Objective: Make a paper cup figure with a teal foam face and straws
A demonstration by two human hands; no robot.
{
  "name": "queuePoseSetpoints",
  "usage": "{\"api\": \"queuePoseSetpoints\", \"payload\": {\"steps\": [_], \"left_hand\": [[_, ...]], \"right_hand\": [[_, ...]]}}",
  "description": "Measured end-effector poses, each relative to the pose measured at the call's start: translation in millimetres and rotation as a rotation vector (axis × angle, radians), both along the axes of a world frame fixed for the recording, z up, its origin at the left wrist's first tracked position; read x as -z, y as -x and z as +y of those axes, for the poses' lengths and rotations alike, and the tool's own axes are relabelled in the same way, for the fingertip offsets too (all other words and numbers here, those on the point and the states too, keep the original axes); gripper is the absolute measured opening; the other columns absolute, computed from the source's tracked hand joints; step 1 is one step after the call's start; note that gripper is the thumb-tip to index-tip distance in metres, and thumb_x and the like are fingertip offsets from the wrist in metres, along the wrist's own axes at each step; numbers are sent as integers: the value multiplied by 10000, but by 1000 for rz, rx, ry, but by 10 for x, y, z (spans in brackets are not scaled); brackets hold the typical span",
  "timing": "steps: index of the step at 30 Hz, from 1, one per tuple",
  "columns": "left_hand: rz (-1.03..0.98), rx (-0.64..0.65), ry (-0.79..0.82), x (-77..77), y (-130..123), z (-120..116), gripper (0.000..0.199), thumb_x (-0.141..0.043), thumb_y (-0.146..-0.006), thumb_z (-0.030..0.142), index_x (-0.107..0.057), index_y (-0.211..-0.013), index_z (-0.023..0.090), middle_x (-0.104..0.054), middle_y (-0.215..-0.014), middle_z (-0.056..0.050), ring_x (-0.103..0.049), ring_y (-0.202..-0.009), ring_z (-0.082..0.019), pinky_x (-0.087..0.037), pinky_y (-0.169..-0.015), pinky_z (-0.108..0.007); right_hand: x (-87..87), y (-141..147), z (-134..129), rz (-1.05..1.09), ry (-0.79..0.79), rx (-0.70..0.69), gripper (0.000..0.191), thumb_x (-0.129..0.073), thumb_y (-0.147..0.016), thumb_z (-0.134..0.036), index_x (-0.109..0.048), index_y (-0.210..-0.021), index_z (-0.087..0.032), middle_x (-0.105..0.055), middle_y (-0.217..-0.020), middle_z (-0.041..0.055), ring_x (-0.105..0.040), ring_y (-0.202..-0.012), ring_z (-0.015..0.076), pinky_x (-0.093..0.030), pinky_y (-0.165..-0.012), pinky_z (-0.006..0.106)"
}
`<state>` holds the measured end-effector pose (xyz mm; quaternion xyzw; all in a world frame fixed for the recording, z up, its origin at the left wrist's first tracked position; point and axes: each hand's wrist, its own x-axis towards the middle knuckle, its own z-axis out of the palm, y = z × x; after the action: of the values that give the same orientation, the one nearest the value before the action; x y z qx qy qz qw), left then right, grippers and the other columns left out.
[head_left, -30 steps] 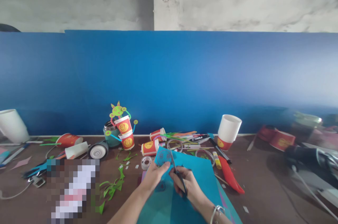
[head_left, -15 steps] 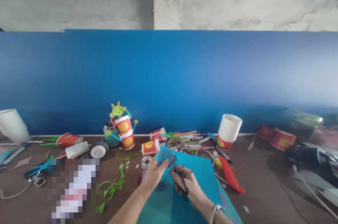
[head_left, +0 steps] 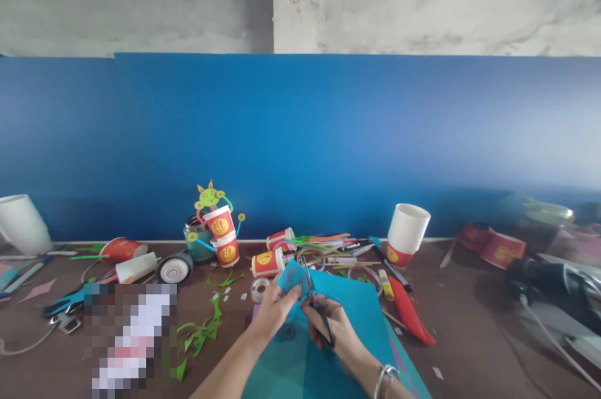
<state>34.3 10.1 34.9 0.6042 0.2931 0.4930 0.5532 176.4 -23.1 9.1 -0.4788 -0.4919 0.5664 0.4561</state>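
Blue sheet (head_left: 359,302) lay below my work. My right hand (head_left: 337,327) gripped the scissors (head_left: 321,314), long axis pointing away and slightly left. Blades stood at the right edge (contact unclear) of the blue piece (head_left: 290,275), pinched near-side by my left hand (head_left: 275,310).

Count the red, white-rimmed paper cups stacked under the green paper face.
2: upper cup, directly below the face; lower cup, standing on the brown table. Others nested inside would be hidden.

Shiny silver-coloured bracelet loops (head_left: 387,371) circle a person's right wrist (head_left: 367,369), and what looks like a slim dark ring (head_left: 337,307) sits on a finger of the right hand (head_left: 340,333); both forearms (head_left: 235,355) are bare.
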Motion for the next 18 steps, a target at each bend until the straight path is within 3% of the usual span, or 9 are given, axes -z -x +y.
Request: {"api": "queuePoseSetpoints", "payload": {"steps": [12, 18], "left_hand": [[-6, -26, 47, 15, 34, 35, 389, -679, -719, 491, -552, -557, 162, -494, -589, 21, -448, -578, -114, -423, -611, -256], [-6, -94, 12, 101, 23, 48, 350, -607, -783, 500, -626, -742, 153, -575, -645, -3, -511, -608, -148, -432, -618, -274]], "right_hand": [[-140, -2, -32, -62, -39, -19, 363, -688, -673, -493, -542, -665, -161, -455, -366, -76, -325, -297, 44, -232, -310, 168], [-130, 4, -42, -56, 9, -8, 350, -699, -663, -476, -554, -708, -160, -468, -373, -79, -331, -302, 44, -228, -319, 168]]}}
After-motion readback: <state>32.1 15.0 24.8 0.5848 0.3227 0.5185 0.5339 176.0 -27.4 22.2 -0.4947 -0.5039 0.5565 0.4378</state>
